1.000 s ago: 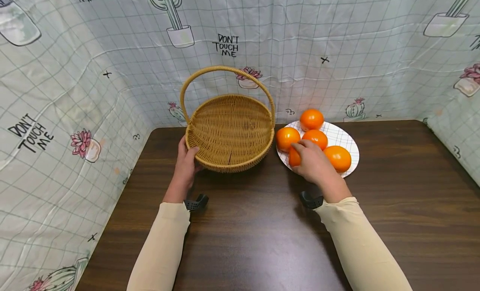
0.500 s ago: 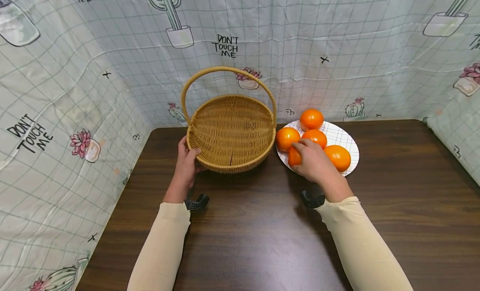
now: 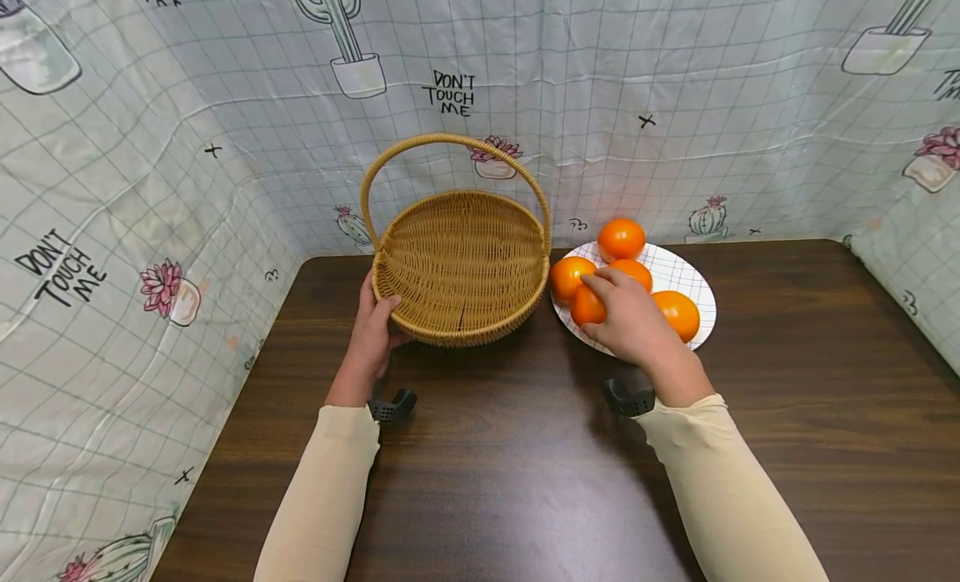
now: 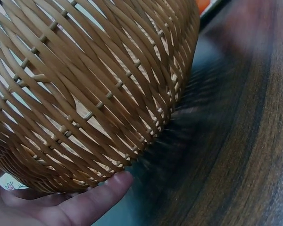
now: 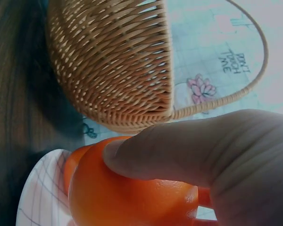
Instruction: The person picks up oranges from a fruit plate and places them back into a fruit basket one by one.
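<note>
My left hand (image 3: pixel 367 332) grips the left rim of a round wicker basket (image 3: pixel 461 265), thumb over the edge and fingers underneath. The basket tilts so its bare inside faces me, its arched handle (image 3: pixel 442 138) rising behind. In the left wrist view, fingertips press the woven underside (image 4: pixel 89 99). My right hand (image 3: pixel 637 323) holds an orange (image 3: pixel 587 307) at the near left of a white checked plate (image 3: pixel 686 275). In the right wrist view, the thumb lies across that orange (image 5: pixel 122 197). Whether it is clear of the plate, I cannot tell.
Other oranges sit on the plate: one at the back (image 3: pixel 621 238), one at the left (image 3: pixel 570 275), one in the middle (image 3: pixel 634 272), one at the right (image 3: pixel 677 315). A cactus-print cloth (image 3: pixel 600 90) hangs behind the brown table (image 3: pixel 495 482).
The orange in my right hand has shifted slightly up and left against the left-hand orange, uncovering more of it. The basket and left hand stay nearly in place.
</note>
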The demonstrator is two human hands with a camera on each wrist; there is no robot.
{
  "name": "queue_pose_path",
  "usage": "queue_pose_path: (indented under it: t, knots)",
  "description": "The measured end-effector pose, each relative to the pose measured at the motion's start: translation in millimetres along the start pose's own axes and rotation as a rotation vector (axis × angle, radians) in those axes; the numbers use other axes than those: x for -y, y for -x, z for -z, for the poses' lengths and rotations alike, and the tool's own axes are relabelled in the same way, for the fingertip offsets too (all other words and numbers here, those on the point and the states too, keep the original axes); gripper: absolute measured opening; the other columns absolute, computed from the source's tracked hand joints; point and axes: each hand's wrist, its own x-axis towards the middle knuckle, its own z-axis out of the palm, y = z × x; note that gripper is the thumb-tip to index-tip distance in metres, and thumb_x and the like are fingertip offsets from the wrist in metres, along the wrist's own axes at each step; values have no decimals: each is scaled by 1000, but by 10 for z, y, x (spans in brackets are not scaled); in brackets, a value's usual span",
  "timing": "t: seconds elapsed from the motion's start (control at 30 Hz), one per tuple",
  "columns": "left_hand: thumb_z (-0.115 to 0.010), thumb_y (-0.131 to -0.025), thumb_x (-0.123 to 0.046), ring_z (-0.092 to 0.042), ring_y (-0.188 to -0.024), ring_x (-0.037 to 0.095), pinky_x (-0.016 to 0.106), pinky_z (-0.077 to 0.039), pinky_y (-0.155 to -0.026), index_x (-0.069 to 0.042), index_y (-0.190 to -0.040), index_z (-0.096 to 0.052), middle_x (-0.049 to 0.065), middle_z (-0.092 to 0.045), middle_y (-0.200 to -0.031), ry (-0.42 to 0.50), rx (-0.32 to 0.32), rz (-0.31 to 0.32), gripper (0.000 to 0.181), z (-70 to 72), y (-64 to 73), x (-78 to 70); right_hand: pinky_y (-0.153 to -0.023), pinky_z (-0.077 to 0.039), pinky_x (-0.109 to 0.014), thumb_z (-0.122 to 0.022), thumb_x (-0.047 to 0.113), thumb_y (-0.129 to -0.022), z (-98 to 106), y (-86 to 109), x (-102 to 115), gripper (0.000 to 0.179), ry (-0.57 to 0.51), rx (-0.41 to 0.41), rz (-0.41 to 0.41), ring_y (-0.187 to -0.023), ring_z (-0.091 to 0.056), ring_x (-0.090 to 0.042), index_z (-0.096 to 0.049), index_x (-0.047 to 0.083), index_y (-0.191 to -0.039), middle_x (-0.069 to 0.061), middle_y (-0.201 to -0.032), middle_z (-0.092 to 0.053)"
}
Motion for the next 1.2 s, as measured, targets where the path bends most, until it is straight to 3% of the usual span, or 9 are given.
queue_pose_path:
  t: [0.53,0.93,1.2]
  knots:
    - [-39,-100,-28,-41,-132,40,67,-40,-96,-37,-155,-7,10,-19,-157,-4,-15,-19,64,-13,7,11,-103,-38,-57,-74,14,-77,139,81,148,70,-32,-128,63,-132,-39,-41,-48,6,-141,-19,-146,-42]
    - [-38,-100,-26,-42,-132,40,66,-41,-95,-37,-154,-6,10,-20,-157,-17,-19,-15,64,-7,0,22,-100,-40,-59,-76,17,-78,166,133,272,68,-55,-228,78,-126,-46,-43,-50,10,-140,-13,-146,-43]
    - [-37,-100,-17,-37,-136,44,64,-38,-101,-34,-156,3,12,-9,-161,0,-12,-19,70,-51,71,-125,-102,-38,-59,-78,14,-76,136,125,347,68,-95,-354,166,-127,-46,-43,-52,8,-139,-17,-144,-45]
